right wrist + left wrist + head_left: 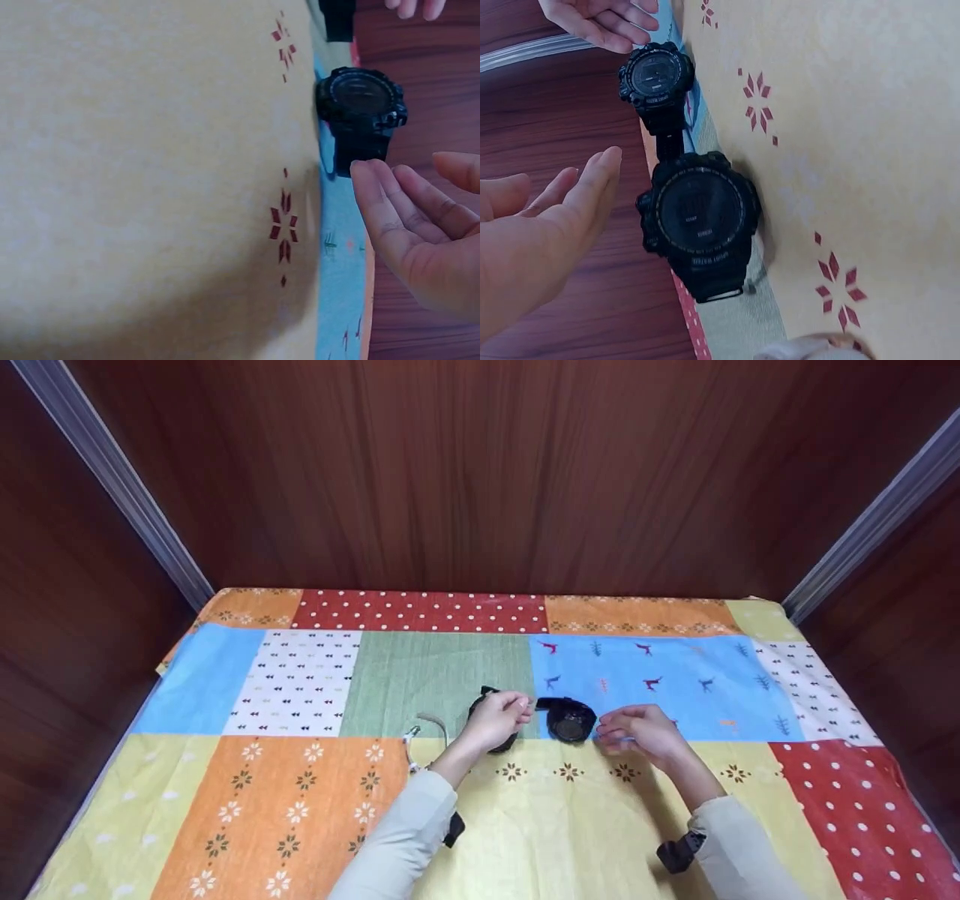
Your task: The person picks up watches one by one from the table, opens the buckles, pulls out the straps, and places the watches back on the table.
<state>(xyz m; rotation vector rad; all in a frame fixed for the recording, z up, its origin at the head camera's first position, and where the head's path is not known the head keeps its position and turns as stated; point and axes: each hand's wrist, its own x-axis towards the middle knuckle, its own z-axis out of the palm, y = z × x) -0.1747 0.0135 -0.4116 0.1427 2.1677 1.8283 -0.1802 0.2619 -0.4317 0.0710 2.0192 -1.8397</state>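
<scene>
Two black digital sport watches lie side by side on the patchwork cloth. My left hand [495, 720] is over the left watch [701, 212], partly covering it in the head view. In the left wrist view its fingers are extended beside that watch's case, holding nothing. The right watch [571, 723] lies with its round face up, one strap end pointing toward the left watch. At its other side is my right hand [643, 729], fingers loosely bent and thumb apart. In the right wrist view those fingertips overlap the end of the strap [361, 150].
A thin pale band with a metallic piece [409, 742] lies left of the left forearm, partly hidden by it. The patchwork cloth [285, 810] covers the table. Dark wood panels [465, 472] rise behind it and at both sides.
</scene>
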